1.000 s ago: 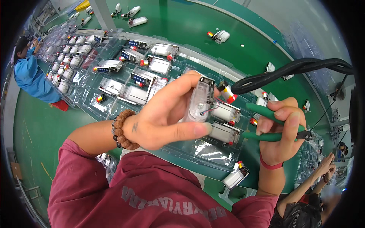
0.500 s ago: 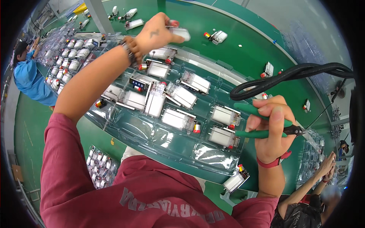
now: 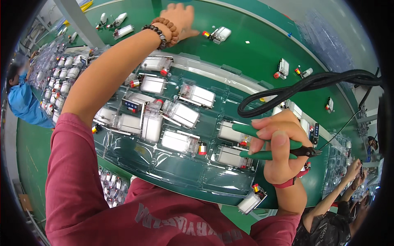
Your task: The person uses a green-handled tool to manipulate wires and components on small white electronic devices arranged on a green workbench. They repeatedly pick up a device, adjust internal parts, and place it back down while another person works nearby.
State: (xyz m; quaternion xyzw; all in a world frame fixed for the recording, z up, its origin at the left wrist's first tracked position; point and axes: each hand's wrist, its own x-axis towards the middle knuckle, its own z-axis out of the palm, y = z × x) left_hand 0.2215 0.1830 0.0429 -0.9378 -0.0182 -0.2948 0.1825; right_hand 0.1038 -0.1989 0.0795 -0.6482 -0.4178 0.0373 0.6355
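My left hand (image 3: 179,21) reaches over the far part of the green table with its fingers spread; nothing shows in it, though its palm side is hidden. Just to its right lies a small white battery-like unit (image 3: 222,35) with a red and yellow cylinder. In my right hand (image 3: 283,143) are green-handled side cutters (image 3: 262,155), their dark jaws pointing right and the handles apart. Below the two hands, a clear plastic tray (image 3: 180,170) holds several white units (image 3: 180,140), some askew or overlapping. The right hand hovers by the tray's right end.
A black cable loop (image 3: 283,91) hangs above the right side. One white unit (image 3: 251,201) lies at the near table edge. More filled trays (image 3: 61,78) stand at left, beside a person in blue (image 3: 25,102). Another person's hands (image 3: 353,174) show at right. A grey post (image 3: 78,22) rises at far left.
My left hand has moved farther over the table and its fingers have spread; the white unit it held is no longer visible in it. The right hand still grips the cutters.
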